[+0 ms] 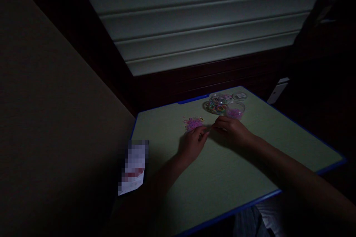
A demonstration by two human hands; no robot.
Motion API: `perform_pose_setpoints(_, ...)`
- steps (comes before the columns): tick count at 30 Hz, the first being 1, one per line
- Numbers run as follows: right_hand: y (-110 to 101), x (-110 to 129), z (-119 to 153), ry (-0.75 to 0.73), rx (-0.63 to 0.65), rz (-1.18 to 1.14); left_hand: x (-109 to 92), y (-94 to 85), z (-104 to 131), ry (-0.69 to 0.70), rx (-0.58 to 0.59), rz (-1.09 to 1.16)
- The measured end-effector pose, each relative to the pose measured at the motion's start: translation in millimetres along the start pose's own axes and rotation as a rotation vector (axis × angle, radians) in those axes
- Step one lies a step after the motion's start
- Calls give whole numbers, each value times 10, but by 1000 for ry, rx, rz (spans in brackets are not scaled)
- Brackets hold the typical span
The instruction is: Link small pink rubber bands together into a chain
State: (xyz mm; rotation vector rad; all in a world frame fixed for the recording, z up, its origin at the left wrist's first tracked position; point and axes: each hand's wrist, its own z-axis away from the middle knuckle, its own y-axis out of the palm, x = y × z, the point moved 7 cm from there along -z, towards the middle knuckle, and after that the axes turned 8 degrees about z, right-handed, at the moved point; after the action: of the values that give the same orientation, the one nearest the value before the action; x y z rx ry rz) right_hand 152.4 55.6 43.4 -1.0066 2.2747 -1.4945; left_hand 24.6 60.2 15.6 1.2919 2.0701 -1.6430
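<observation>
My left hand (194, 142) is over the middle of the table, thumb and fingers brought together in a pinch. Facing it from the right, my right hand (231, 129) pinches too, its fingertips very close to those of the left. Something thin and pale seems to lie between the fingertips, too small and dark to name. Just beyond my left hand is a loose pile of tiny pink-purple pieces (194, 123), with a few yellowish ones among them. A round clear tub (239, 104) holding similar pink pieces stands behind my right hand.
At the back, a clear container (215, 100) sits with multicoloured small rings, beside a clear round lid (239, 96). The pale table (222, 177) has a blue edge. A blurred-out screen or sheet (135, 164) is at its left edge. A slatted panel (208, 18) rises behind.
</observation>
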Motion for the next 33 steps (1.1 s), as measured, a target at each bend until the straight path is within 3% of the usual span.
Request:
perform_pose_setpoints(25,-3,39,-1,7,35,-21,-76,-4,12,47,38,-49)
perform_pose_setpoints(33,18,49,-10,-2,40,-36,-51,-17,7,18,-7,-105)
